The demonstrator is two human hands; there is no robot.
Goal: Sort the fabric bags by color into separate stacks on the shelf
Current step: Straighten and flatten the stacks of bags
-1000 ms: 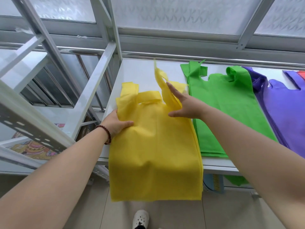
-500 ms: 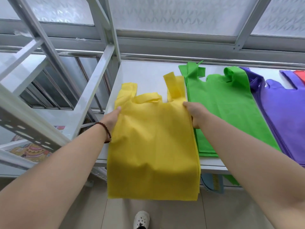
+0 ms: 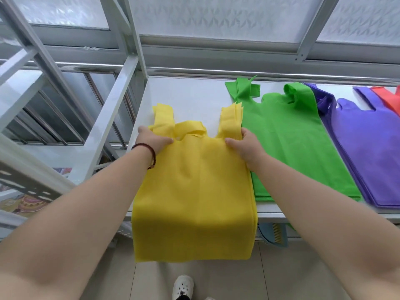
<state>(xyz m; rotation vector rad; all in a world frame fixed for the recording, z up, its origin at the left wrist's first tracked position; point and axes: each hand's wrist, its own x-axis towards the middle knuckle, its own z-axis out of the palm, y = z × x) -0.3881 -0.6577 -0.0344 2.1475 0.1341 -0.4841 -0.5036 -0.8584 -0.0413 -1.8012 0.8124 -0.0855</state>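
1. Head view is showing, nearest of all, a white shoe [image 3: 182,286] standing on the tiled floor [image 3: 281,273] directly below the hanging fabric.
2. Two bare forearms are reaching forward from the bottom corners; a dark bead bracelet [image 3: 149,153] is circling the left wrist.
3. The yellow bags [image 3: 194,191] are lying as a stack at the left end of the shelf [image 3: 190,94], with their lower part draping over the front edge and hanging toward the floor.
4. The left hand [image 3: 152,140] is gripping the stack's upper left corner below the left handle loop, thumb lying on top of the fabric and the other fingers curling under the edge.
5. The right hand [image 3: 244,146] is gripping the upper right corner below the right handle loop, thumb pressing on top and fingers wrapping round the side.
6. The green bags [image 3: 292,144] are lying flat just beside the yellow stack, to its right.
7. The purple bags [image 3: 368,152] are lying next along, touching the green stack.
8. A red bag [image 3: 387,98] is showing at the far right edge, mostly cut off.
9. Frosted window panes [image 3: 216,16] are standing behind the shelf.
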